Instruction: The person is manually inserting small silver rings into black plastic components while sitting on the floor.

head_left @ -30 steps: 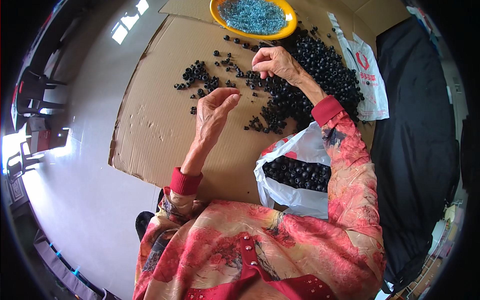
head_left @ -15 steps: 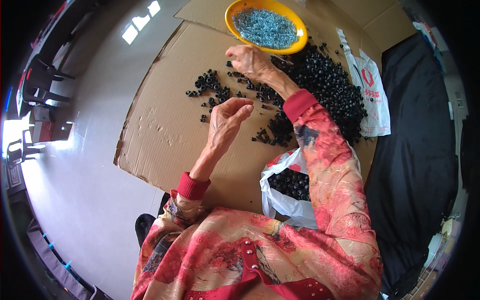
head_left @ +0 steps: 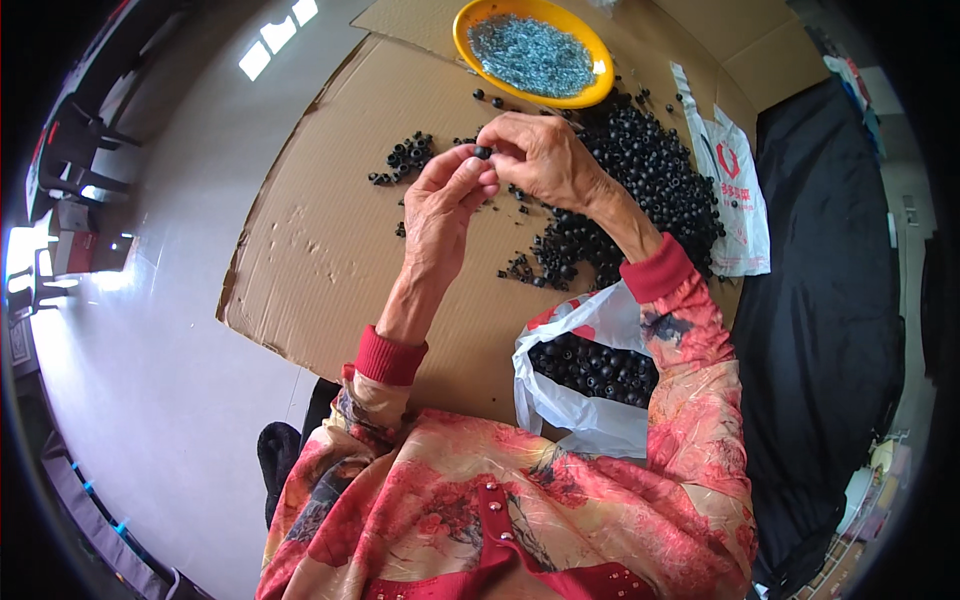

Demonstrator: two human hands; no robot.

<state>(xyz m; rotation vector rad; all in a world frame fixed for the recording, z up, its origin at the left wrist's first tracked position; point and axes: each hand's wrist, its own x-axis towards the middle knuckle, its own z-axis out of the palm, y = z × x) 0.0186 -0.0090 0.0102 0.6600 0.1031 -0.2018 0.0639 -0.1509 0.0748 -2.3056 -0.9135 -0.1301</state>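
My left hand (head_left: pixel 438 200) and my right hand (head_left: pixel 545 160) meet above the cardboard, fingertips pinched together. Between them sits a small round black piece (head_left: pixel 482 152), partly hidden by the fingers. Under and beside my right hand spreads a large heap of small black round pieces (head_left: pixel 665 165), some with a hole showing. A smaller scatter of black ring-like parts (head_left: pixel 408 157) lies left of my fingers. Beyond my hands stands a yellow bowl (head_left: pixel 468 62) filled with tiny shiny bluish-silver parts (head_left: pixel 530 55), too small to make out singly.
Flattened cardboard (head_left: pixel 310 230) forms the work surface. Close to my body, an open white plastic bag (head_left: pixel 560 405) holds more black pieces. Another white bag (head_left: pixel 745 235) lies flat at the right, beside a black cloth (head_left: pixel 830 300). Grey floor (head_left: pixel 150 330) stretches along the left.
My left hand has risen and my right hand has come back from near the bowl, so the fingertips now meet. The black piece now shows between them.
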